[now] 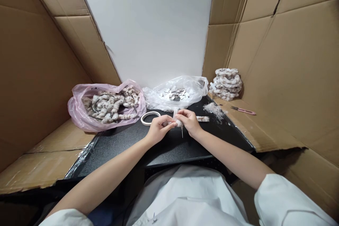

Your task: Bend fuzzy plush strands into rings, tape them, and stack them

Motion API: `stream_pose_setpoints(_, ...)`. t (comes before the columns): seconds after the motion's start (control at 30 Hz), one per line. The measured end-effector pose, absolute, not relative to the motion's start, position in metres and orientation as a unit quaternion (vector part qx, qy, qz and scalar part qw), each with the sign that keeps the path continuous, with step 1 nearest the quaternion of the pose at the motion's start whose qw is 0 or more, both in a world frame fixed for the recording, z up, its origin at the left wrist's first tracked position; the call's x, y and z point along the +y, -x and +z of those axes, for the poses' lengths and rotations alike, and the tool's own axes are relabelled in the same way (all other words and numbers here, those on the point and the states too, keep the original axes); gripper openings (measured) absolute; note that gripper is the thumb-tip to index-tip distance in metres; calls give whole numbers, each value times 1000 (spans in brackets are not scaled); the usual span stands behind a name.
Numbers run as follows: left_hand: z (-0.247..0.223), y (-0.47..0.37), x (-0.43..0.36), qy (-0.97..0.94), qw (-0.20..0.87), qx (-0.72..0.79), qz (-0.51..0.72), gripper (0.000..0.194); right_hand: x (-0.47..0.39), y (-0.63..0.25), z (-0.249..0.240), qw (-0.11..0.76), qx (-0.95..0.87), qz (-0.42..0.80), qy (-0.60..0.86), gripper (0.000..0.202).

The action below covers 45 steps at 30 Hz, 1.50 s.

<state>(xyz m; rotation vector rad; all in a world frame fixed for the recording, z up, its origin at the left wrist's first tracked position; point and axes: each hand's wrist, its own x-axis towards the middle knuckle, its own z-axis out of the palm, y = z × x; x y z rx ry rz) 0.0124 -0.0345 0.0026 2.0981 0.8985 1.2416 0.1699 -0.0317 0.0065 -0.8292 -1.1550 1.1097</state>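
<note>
Over the black table, my left hand [161,127] and my right hand [189,122] meet with fingers pinched. Between them is a small piece of white and brown fluffy fabric [179,123], held by my left fingers and partly covered. My right thumb and forefinger grip a short white strip [175,112], which looks like tape and stands up from the fabric. A thin pale end [182,133] hangs below; its kind is unclear. Past my right hand a furry strip [203,118] sticks out; whether it joins the held piece is hidden.
A roll of tape [143,119] lies left of my hands. Behind are a pink bag [76,107] of furry strips and a clear bag [153,97] of small metal pieces. Fluff [214,110], pink thread snips [245,111] and stacked furry rings [227,84] are right. Cardboard walls [286,67] flank the table.
</note>
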Motion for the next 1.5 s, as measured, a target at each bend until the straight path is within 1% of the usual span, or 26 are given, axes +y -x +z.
stream_pose_setpoints(0.13, 5, -11, -35, -805, 228, 287, 466, 19, -32, -169, 7, 619, -475, 512, 360, 19)
stream_pose_setpoints(0.23, 7, -12, -38, -800, 193, 302, 481, 16, -33, -169, 7, 622, -490, 498, 354, 19)
stream_pose_setpoints(0.37, 7, -13, -41, -766, 207, 339, 505, 19, -34, -171, 6, 618, -536, 460, 344, 19)
stream_pose_setpoints(0.47, 6, -14, -40, -752, 256, 343, 501, 28, -37, -173, 7, 612, -577, 426, 334, 18)
stream_pose_setpoints(0.63, 4, -16, -35, -717, 336, 351, 500, 33, -43, -178, 11, 630, -668, 258, 301, 14)
stream_pose_setpoints(0.77, 5, -18, -32, -646, 473, 350, 485, 39, -41, -183, 9, 600, -734, 154, 280, 10)
stream_pose_setpoints(0.87, 7, -16, -30, -581, 589, 327, 456, 42, -37, -185, 8, 582, -753, 128, 279, 10)
stream_pose_setpoints(0.93, 8, -14, -28, -557, 634, 314, 435, 40, -35, -185, 8, 586, -748, 129, 283, 10)
stream_pose_setpoints(1.0, 9, -13, -28, -558, 638, 316, 427, 38, -35, -185, 8, 587, -747, 130, 285, 11)
stream_pose_setpoints(1.17, 7, -16, -31, -581, 599, 326, 444, 36, -36, -185, 4, 568, -767, 110, 278, 11)
stream_pose_setpoints(1.4, 9, -19, -31, -558, 577, 347, 486, 40, -35, -186, 3, 554, -787, 105, 250, 10)
stream_pose_setpoints(1.5, 10, -19, -31, -536, 591, 343, 495, 42, -35, -187, 3, 544, -795, 100, 249, 11)
